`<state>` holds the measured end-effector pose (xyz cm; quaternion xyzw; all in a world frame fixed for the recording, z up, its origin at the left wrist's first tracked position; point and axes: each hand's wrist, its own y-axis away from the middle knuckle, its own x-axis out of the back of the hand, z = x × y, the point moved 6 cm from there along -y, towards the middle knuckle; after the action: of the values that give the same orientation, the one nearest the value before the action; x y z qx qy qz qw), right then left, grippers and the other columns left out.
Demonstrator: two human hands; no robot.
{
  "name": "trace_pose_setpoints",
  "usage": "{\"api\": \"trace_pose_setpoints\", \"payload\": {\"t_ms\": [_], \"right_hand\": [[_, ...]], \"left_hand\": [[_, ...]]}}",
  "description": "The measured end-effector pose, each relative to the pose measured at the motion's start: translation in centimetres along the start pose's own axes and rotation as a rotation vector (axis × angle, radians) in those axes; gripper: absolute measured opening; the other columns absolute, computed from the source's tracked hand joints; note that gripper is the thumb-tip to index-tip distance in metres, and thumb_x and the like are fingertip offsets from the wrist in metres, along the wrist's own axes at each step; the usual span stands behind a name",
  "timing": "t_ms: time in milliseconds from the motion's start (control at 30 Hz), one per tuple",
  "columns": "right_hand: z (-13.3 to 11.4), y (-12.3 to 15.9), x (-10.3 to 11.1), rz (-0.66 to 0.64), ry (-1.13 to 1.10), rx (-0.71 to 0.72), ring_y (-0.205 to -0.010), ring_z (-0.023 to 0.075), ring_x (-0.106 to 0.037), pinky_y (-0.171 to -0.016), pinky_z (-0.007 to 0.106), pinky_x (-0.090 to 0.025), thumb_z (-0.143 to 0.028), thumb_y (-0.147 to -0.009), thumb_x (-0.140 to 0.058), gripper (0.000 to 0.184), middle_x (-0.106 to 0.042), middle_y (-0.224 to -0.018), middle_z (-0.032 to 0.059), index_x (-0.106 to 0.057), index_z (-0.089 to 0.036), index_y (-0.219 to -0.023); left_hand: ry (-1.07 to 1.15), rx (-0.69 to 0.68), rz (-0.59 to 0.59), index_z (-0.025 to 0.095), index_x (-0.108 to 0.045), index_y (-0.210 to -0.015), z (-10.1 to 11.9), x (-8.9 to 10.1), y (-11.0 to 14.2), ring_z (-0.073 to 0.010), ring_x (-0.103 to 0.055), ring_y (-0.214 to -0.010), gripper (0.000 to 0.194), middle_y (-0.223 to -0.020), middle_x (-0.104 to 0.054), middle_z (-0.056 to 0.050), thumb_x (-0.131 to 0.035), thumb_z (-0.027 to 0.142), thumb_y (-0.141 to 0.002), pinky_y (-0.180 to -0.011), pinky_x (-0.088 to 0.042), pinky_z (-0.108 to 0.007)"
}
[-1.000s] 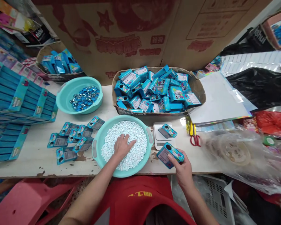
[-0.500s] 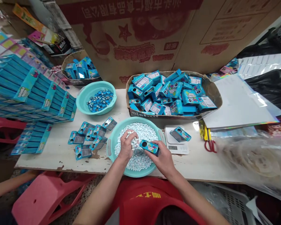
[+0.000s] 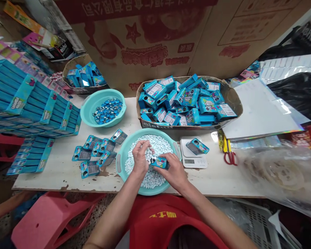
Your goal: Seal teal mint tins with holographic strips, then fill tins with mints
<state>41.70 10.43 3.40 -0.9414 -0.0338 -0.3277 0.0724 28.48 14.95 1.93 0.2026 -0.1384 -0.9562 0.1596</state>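
Over a turquoise basin (image 3: 120, 173) full of small white candies (image 3: 161, 145), my left hand (image 3: 140, 157) is cupped around a handful of the candies. Some show between its fingers and at the opening of a small blue candy box (image 3: 159, 162). My right hand (image 3: 174, 173) grips that box, tilted with its round hole toward the left hand. Right of the basin, another blue box (image 3: 197, 146) lies on a white digital scale (image 3: 197, 163). Several similar boxes (image 3: 97, 148) lie on the table left of the basin.
A second turquoise basin (image 3: 86, 116) holds small blue and silver round pieces. Behind stands a cut-down carton (image 3: 155, 126) heaped with blue boxes. Stacked blue display packs (image 3: 23, 100) rise at left. Red-handled scissors (image 3: 230, 157) lie at right. A person's arm (image 3: 10, 205) shows at lower left.
My right hand has brought the blue box left and slightly down, against my left hand. Candies from the left hand now meet the box's opening. The whole view has shifted slightly.
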Motion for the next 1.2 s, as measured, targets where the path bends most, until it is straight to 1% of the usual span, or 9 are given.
{"api": "trace_pose_setpoints", "payload": {"t_ms": [67,200,333,433,567,767,900,1067,1200], "right_hand": [[-0.1,-0.1,0.6,0.021,-0.022,-0.011,-0.09,0.0256,-0.059,-0.077,0.037,-0.046,-0.031,-0.072,-0.073,0.028,-0.066,-0.092,0.0059,-0.061,-0.023,-0.097],[-0.3,-0.1,1.1,0.005,-0.053,-0.009,-0.088,0.0247,-0.06,-0.076,0.036,-0.046,-0.031,-0.073,-0.073,0.026,-0.066,-0.09,0.0049,-0.062,-0.024,-0.095],[-0.1,-0.2,1.4,0.037,-0.071,-0.02,-0.09,0.0247,-0.06,-0.077,0.036,-0.046,-0.029,-0.072,-0.073,0.027,-0.065,-0.09,0.0052,-0.061,-0.023,-0.095],[0.0,-0.2,1.3,0.012,-0.081,-0.027,-0.088,0.0245,-0.06,-0.076,0.036,-0.046,-0.028,-0.071,-0.074,0.027,-0.065,-0.089,0.0049,-0.061,-0.022,-0.094],[0.1,0.0,1.3,0.001,-0.107,-0.037,-0.088,0.0242,-0.06,-0.076,0.036,-0.046,-0.026,-0.069,-0.076,0.03,-0.065,-0.089,0.0047,-0.061,-0.021,-0.094],[0.1,0.3,1.9,0.053,-0.105,-0.044,-0.087,0.0237,-0.06,-0.076,0.035,-0.046,-0.027,-0.07,-0.075,0.027,-0.065,-0.088,0.0038,-0.061,-0.023,-0.093],[0.4,0.5,1.8,0.03,-0.1,-0.064,-0.089,0.0242,-0.06,-0.077,0.036,-0.045,-0.024,-0.069,-0.074,0.028,-0.066,-0.089,0.0035,-0.061,-0.023,-0.094],[0.2,0.6,1.8,0.049,-0.116,-0.066,-0.085,0.023,-0.06,-0.074,0.034,-0.046,-0.024,-0.07,-0.072,0.025,-0.065,-0.087,0.0033,-0.061,-0.024,-0.092],[0.1,0.4,1.0,0.035,-0.128,-0.055,-0.083,0.0219,-0.06,-0.073,0.033,-0.046,-0.02,-0.069,-0.072,0.023,-0.066,-0.085,0.0028,-0.062,-0.023,-0.09]], "left_hand": [[-0.006,0.014,-0.005,0.017,-0.053,-0.07,0.1,-0.4,0.1,-0.0076,-0.053,-0.048,0.024,-0.063,-0.054,0.004,-0.067,0.035,-0.069,-0.049,-0.042,-0.021],[-0.045,0.029,-0.003,0.017,-0.05,-0.069,0.5,-1.1,0.2,-0.0073,-0.051,-0.046,0.028,-0.062,-0.054,0.004,-0.066,0.04,-0.07,-0.046,-0.04,-0.02],[-0.059,-0.012,-0.048,0.017,-0.05,-0.069,0.8,-1.6,0.4,-0.0072,-0.051,-0.046,0.025,-0.057,-0.051,0.005,-0.065,0.037,-0.072,-0.049,-0.041,-0.02],[-0.045,-0.024,-0.052,0.017,-0.051,-0.068,0.8,-1.8,0.7,-0.0074,-0.052,-0.047,0.023,-0.058,-0.052,0.004,-0.065,0.035,-0.073,-0.05,-0.041,-0.02],[-0.053,-0.042,-0.099,0.017,-0.052,-0.069,1.0,-2.3,1.2,-0.0095,-0.054,-0.049,0.023,-0.053,-0.051,0.004,-0.062,0.036,-0.077,-0.054,-0.043,-0.022],[-0.088,-0.058,-0.085,0.018,-0.052,-0.07,1.0,-2.4,1.6,-0.0103,-0.053,-0.047,0.026,-0.048,-0.051,0.005,-0.061,0.041,-0.077,-0.054,-0.043,-0.023],[-0.086,-0.049,-0.112,0.018,-0.053,-0.07,0.6,-2.7,1.8,-0.0094,-0.052,-0.046,0.026,-0.051,-0.053,0.004,-0.062,0.041,-0.077,-0.051,-0.041,-0.022],[-0.111,-0.07,-0.131,0.018,-0.053,-0.069,0.4,-2.9,2.5,-0.0058,-0.044,-0.041,0.028,-0.055,-0.053,0.004,-0.062,0.044,-0.077,-0.044,-0.035,-0.02],[-0.127,-0.078,-0.171,0.017,-0.052,-0.066,0.1,-3.2,2.8,-0.0046,-0.041,-0.041,0.029,-0.056,-0.052,0.004,-0.064,0.042,-0.076,-0.042,-0.033,-0.018]]}}
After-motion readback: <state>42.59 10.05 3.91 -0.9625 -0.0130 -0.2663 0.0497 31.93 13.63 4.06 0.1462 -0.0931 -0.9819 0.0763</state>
